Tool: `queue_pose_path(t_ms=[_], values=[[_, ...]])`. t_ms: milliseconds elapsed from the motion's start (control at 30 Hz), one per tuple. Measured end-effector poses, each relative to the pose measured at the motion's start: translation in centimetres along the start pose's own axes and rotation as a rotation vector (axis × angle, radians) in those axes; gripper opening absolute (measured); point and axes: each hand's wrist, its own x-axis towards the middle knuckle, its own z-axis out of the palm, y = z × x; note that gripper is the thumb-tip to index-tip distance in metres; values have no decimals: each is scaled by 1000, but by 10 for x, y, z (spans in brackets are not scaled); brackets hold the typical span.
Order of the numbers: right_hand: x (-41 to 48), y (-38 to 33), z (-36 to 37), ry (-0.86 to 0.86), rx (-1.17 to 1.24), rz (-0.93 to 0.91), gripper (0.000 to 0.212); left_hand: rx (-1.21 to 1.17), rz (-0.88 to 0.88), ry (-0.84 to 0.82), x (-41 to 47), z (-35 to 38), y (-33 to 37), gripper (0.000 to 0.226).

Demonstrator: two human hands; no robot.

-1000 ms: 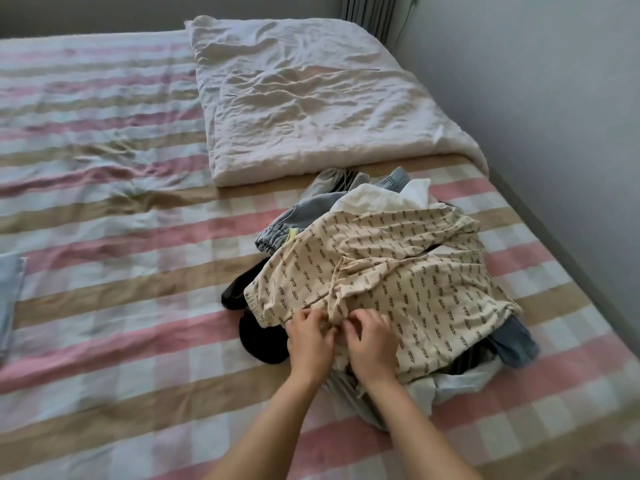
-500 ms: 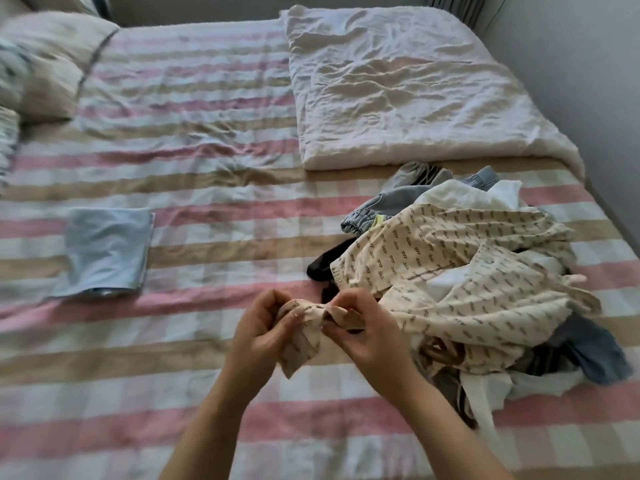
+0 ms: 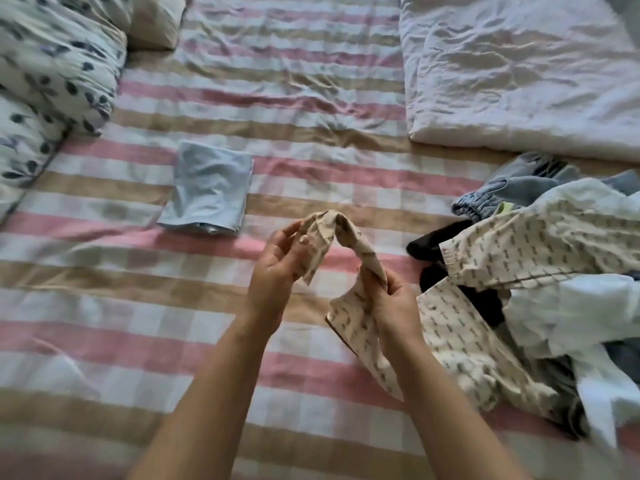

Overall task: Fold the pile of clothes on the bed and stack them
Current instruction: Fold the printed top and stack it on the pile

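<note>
Both hands are up over the bed [image 3: 277,109], working on a cream printed garment [image 3: 460,344] whose bulk lies on the near edge of the pile of clothes [image 3: 554,271]. The left hand [image 3: 277,268] has its fingers [image 3: 294,237] pinched on one bunched end of the cloth, and the right hand [image 3: 391,306] is clamped on the same strip a little closer to the pile, so the fabric arches between them. I'd say the step in hand is drawing this piece free and finding its edge or waistband, before any fold is made. One folded light blue garment [image 3: 211,188] lies flat on the bed, well apart from the pile on the side the hands are pulling toward, so the task looks barely begun. Next, I'd judge, the garment must be lifted clear of the dark [image 3: 429,244] and denim [image 3: 512,192] pieces it rests against, shaken open and spread on the bare striped sheet between the pile and the folded piece. The tangle may drag neighbours along.
</note>
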Motion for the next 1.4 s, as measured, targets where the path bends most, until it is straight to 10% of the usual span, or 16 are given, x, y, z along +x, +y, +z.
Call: queue_pose_path(t_ms=[300,400,533,633,767,1067,1400], values=[[49,92,-41,411,-350,389,32,481,-443,92,-14,-53,-131,34],[48,100,-42,435,-772,179,50,619,-501,160,-30,-63,-162,36],[55,108,-13,-76,-1219,-388,47,770,-342,65,-32,-61,-188,45],[65,120,7,-602,-1546,-244,44,858,-278,46,-24,-58,-195,34],[69,117,13,-674,-1790,-236,25,919,-197,1,-23,-57,-186,9],[-20,-24,3,-535,-1185,-331,10,551,-16,-315,-46,-38,-39,26],[-107,-161,-13,-451,-559,-462,8,754,147,-657,-56,27,78,22]])
